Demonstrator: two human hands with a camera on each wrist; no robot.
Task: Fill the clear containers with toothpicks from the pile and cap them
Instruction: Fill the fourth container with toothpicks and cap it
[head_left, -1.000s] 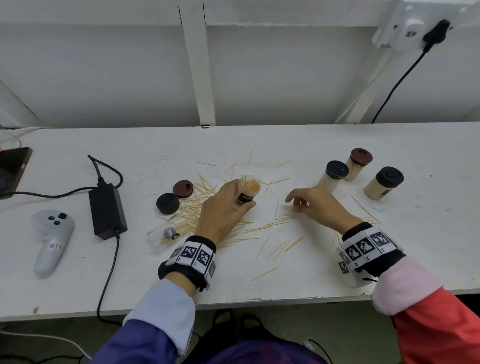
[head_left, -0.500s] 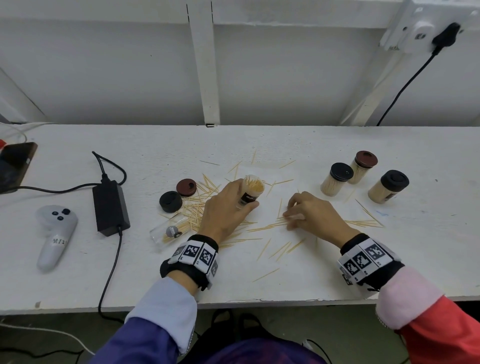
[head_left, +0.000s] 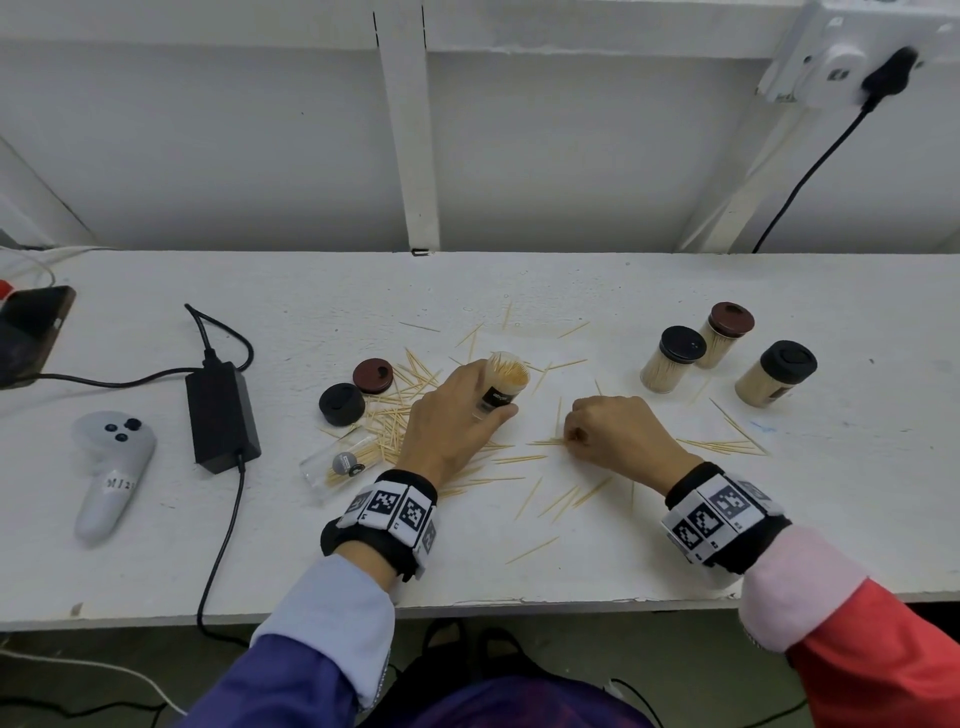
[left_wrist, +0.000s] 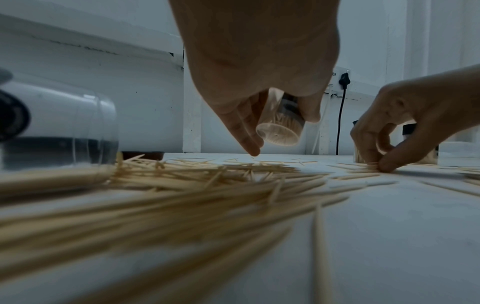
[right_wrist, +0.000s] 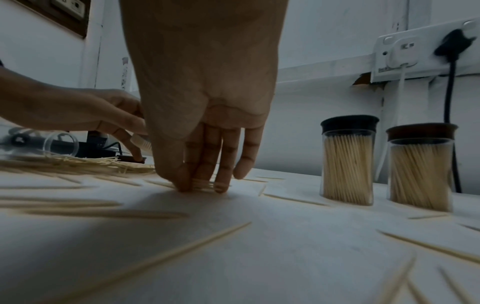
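My left hand (head_left: 457, 410) grips an uncapped clear container (head_left: 504, 382) packed with toothpicks, tilted and lifted off the table (left_wrist: 278, 131). My right hand (head_left: 597, 431) pinches a small bunch of toothpicks (right_wrist: 201, 184) against the white table (head_left: 675, 545). Loose toothpicks (head_left: 395, 431) lie scattered in a pile between and around both hands. A second clear container (head_left: 337, 467) lies on its side at the left with a few toothpicks inside. Two loose caps, one black (head_left: 341, 404) and one dark red (head_left: 372, 375), sit beside it.
Three filled, capped containers (head_left: 670, 358) (head_left: 724, 332) (head_left: 774, 374) stand at the right. A black power adapter (head_left: 221, 415) with cable, a white controller (head_left: 111, 467) and a phone (head_left: 31, 332) lie at the left. A wall socket (head_left: 841, 62) is up right.
My right hand drew back toward me and curled its fingers down onto toothpicks on the table. The left hand kept its hold on the filled container, barely moving.
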